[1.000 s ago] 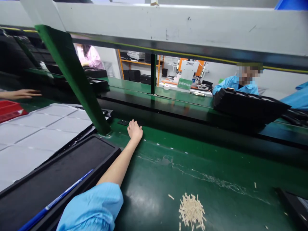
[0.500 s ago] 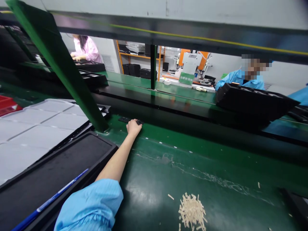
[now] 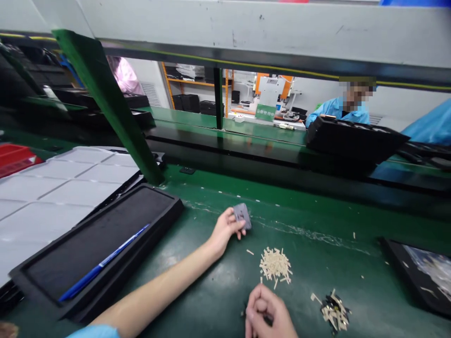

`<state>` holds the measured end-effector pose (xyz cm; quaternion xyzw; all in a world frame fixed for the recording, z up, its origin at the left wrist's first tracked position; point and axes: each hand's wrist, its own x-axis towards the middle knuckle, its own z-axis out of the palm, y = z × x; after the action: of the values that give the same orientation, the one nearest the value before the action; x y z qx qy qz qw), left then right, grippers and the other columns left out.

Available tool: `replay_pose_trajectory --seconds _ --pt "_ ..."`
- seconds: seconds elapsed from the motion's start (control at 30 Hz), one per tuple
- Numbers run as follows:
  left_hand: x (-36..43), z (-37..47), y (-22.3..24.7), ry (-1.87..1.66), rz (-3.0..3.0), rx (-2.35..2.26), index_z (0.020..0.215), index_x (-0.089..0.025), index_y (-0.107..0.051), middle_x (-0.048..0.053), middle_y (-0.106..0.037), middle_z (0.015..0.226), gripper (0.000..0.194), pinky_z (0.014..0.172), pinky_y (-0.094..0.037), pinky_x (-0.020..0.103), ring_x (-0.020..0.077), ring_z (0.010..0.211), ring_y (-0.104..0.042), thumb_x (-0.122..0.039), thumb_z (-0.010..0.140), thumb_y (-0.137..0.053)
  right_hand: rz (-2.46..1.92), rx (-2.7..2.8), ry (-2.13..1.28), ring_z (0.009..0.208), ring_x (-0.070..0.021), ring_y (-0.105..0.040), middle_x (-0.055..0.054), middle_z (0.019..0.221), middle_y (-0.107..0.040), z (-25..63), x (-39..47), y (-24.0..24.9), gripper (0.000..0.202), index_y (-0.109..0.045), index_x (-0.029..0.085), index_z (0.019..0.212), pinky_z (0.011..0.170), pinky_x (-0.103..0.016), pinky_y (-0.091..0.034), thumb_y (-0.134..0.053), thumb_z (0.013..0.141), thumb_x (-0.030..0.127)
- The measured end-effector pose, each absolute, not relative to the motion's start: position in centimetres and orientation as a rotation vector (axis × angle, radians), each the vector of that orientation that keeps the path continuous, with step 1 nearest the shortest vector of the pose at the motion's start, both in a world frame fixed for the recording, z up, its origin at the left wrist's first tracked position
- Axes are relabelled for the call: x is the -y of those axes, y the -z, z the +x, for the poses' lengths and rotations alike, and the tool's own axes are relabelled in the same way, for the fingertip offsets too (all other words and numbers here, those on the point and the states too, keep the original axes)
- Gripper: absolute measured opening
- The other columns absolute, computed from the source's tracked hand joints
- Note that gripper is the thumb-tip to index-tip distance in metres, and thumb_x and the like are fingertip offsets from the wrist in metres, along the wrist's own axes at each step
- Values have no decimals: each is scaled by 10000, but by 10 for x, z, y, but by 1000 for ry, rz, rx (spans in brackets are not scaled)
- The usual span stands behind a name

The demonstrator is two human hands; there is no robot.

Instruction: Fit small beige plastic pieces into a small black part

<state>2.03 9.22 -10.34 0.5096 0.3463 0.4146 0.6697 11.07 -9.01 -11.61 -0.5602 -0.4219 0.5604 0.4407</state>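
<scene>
The left hand [image 3: 225, 231] is pinching one small gray plate [image 3: 242, 215] over the green bench [image 3: 197, 291]. It is holding the plate near one edge, so a loose pinch could be making it slip. The right hand [image 3: 276, 310] is curling; I cannot tell if it is gripping anything. A bump could be scattering the one pile of tan strips [image 3: 275, 264], too many to count. One mixed pile of black and tan bits [image 3: 336, 313], one flat black piece [image 3: 187, 170] and one blue pen-shaped tool [image 3: 105, 261] are lying around.
</scene>
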Motion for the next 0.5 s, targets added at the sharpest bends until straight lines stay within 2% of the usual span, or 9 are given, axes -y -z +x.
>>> replay_pose_trajectory --seconds 0.1,0.23,0.37,0.5 --pt "-44 18 104 -816 1077 -658 911 -163 -423 6 -595 666 416 369 -399 195 136 459 -571 -386 676 -684 -1315 914 -1293 382 -69 -399 18 470 -576 124 83 95 370 -457 187 689 427 -188 -282 -594 768 521" --pt "-15 16 103 -734 987 -573 849 -145 -440 -13 -556 573 319 356 -357 155 93 399 -522 -415 773 -593 -1316 822 -1048 507 -99 -467 3 562 -577 141 79 77 279 -498 179 699 479 -194 -346 -627 785 411" --pt "1 13 98 -694 1017 -612 823 -127 -483 -42 -491 586 356 340 -346 129 35 398 -417 -427 730 -652 -1358 844 -944 576 -108 -481 -14 696 -578 145 82 82 205 -540 180 723 487 -198 -369 -631 789 352" --pt "14 9 94 -580 978 -539 799 -148 -429 -55 -481 588 370 340 -382 132 25 372 -417 -426 723 -660 -1435 982 -773 708 -132 -535 -34 847 -596 142 87 83 134 -556 195 735 539 -207 -405 -593 821 291"
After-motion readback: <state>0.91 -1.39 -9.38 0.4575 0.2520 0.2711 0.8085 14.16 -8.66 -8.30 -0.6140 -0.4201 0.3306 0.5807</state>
